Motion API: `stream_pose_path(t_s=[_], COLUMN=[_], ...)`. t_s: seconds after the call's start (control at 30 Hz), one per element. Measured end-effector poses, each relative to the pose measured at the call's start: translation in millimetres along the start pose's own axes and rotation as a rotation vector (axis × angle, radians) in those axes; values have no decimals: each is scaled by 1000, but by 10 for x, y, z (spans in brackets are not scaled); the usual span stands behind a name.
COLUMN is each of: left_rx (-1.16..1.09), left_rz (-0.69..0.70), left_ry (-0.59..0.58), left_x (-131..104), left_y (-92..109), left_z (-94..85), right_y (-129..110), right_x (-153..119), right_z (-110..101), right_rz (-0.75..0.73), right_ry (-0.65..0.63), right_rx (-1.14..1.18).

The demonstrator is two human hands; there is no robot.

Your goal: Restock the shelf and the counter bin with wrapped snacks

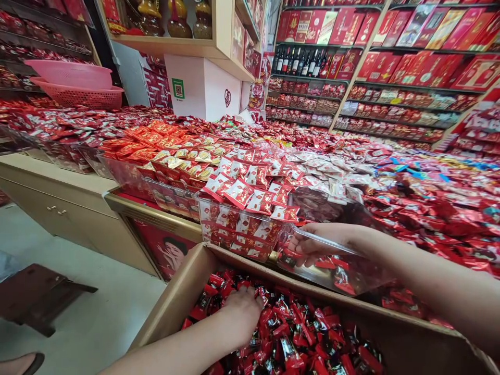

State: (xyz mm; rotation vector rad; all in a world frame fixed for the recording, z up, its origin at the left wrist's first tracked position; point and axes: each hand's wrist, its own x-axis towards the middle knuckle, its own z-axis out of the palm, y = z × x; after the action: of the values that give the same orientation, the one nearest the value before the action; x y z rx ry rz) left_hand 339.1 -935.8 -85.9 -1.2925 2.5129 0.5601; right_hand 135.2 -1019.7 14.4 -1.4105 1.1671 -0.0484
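My left hand reaches into a cardboard box filled with red and black wrapped candies. Its fingers curl into the pile, their tips partly buried among the wrappers. Through the wall of a clear plastic bin I see my right hand, its fingers extended downward and slightly apart. A few red and black candies lie low in this bin, some close to the right fingertips. Beside it on the left stands another clear bin, heaped with red and white packets.
Rows of packaged sweets cover the counter behind the bins. Pink plastic baskets stand at the back left, and a brown stool is on the floor. Shelves with bottles and red boxes line the far wall.
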Motion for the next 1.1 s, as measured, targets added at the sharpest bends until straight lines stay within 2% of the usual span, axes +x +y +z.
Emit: stream_pose_path(t_s=[0.1,0.2,0.43,0.7,0.97,1.03,1.1], left_rx=[-35,-68,-64,-103,-117,-188,-377], left_rz=[8,1,20,28,82,78,69], left_ry=[-22,11,12,-35,-60,-25,-7], left_x=[42,74,142,161,213,228,215], left_y=[-14,-27,-2,82,157,139,133], left_z=[32,79,131,248,463,434,331], right_y=[-10,-29,-74,-1,-23,-10,-1], right_x=[6,3,-29,24,-13,-7,-3], right_z=[-22,-32,-18,-91,-79,-91,-102], right_rz=[-4,-20,-61,-69,-75,-69,-61], right_ry=[28,57,-7,25,-11,1,26], right_rx=[-73,-117,-146,-178,-157,-148,-137])
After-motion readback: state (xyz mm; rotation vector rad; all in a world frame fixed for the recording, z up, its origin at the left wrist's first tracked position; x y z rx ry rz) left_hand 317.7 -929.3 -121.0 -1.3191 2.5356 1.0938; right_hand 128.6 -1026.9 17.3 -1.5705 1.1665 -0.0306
